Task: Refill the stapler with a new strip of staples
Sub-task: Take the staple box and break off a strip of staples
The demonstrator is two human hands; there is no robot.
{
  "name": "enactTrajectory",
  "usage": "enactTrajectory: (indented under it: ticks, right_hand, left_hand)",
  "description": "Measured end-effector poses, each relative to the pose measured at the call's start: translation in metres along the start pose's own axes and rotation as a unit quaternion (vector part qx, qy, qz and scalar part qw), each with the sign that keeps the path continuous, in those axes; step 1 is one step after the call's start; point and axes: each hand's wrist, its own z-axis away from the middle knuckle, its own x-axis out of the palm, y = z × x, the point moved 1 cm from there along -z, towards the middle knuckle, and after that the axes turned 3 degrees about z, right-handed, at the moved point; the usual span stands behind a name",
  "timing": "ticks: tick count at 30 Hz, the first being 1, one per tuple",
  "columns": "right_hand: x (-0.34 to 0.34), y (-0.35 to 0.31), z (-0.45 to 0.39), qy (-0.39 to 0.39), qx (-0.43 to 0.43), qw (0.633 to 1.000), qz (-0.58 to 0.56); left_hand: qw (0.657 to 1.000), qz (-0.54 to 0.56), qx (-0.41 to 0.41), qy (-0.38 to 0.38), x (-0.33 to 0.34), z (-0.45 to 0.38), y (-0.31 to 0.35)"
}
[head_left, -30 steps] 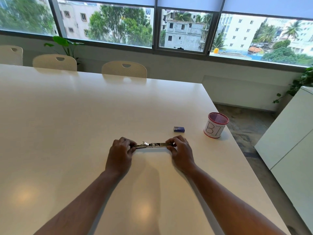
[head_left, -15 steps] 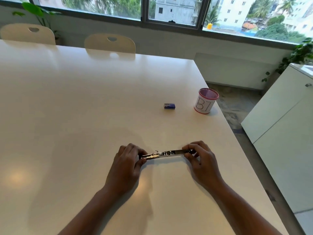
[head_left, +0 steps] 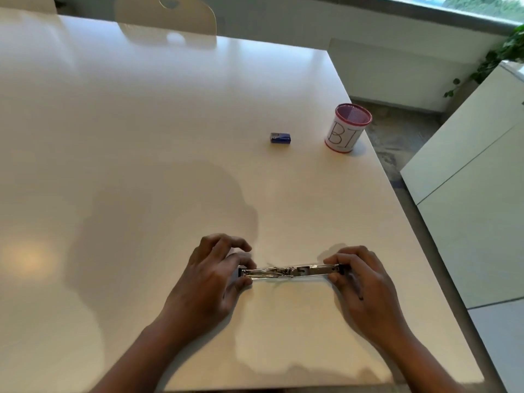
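Observation:
A metal stapler (head_left: 292,272) lies unfolded flat on the white table (head_left: 141,137), stretched out left to right near the front edge. My left hand (head_left: 209,276) pinches its left end between thumb and index finger, the other fingers raised and curled. My right hand (head_left: 360,282) grips its right end with curled fingers. A small blue staple box (head_left: 280,138) sits farther back on the table, apart from both hands.
A white cup (head_left: 346,128) with a red mesh rim and "BI" written on it stands near the table's right edge. A pale chair (head_left: 167,15) is at the far side. White cabinets (head_left: 476,180) stand to the right.
The camera has tilted down, so the window has left the view. Both hands stay on the stapler's ends; the left hand's outer fingers have lifted.

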Motion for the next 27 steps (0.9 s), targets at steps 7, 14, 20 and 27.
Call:
enactTrajectory:
  ticks: [7, 14, 20, 27]
  right_hand:
    - [-0.002, -0.001, -0.003, -0.037, -0.016, 0.999, -0.002]
    - [-0.006, -0.004, -0.011, -0.075, 0.0, 0.997, -0.032]
    - [0.001, 0.003, -0.055, -0.063, 0.05, 0.991, -0.106]
    - [0.039, 0.015, -0.153, -0.031, 0.052, 0.996, -0.058]
  left_hand:
    - [1.0, 0.01, 0.001, -0.011, -0.004, -0.001, 0.001]
    - [0.999, 0.041, -0.012, -0.002, -0.008, -0.005, -0.004]
    - [0.993, 0.105, -0.043, 0.03, 0.0, -0.037, -0.022]
    - [0.995, 0.022, -0.065, 0.067, 0.02, -0.13, -0.043]
